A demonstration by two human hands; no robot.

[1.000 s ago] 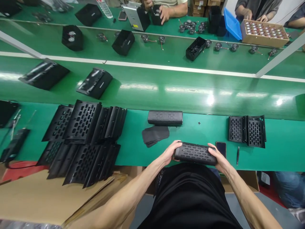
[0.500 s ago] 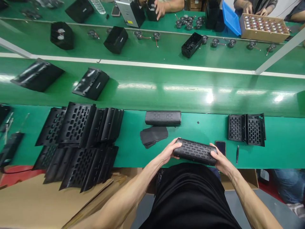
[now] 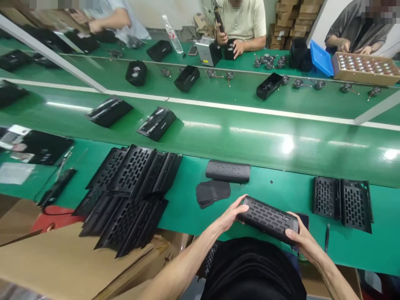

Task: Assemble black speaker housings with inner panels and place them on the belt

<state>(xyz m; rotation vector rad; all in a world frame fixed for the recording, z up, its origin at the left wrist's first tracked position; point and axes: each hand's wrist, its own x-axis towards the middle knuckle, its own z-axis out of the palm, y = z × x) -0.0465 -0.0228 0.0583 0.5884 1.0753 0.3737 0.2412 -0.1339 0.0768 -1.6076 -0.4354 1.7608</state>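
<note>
Between my two hands is a black perforated speaker casing (image 3: 268, 217), held lengthwise above the near edge of the green bench. My left hand (image 3: 233, 214) grips its left end, thumb on top. On the right end my right hand (image 3: 296, 233) is closed, thumb over the perforated face. Behind the casing lie another black slotted casing (image 3: 228, 171) and a small stack of dark mesh sheets (image 3: 213, 192). A phone (image 3: 303, 221) is partly hidden by my right hand, and a dark pen-like tool (image 3: 327, 238) lies to its right.
Stacked black perforated panels (image 3: 131, 187) overhang the bench edge at left, above cardboard (image 3: 68, 258). Two more open panels (image 3: 342, 204) lie at right. Beyond is a green conveyor (image 3: 237, 139) with black housings (image 3: 158, 123) and small speaker drivers. Other people work across it.
The view has tilted up and swung left, bringing in more of the people opposite. Both hands still hold the casing, which now slants down more steeply to the right in view.
</note>
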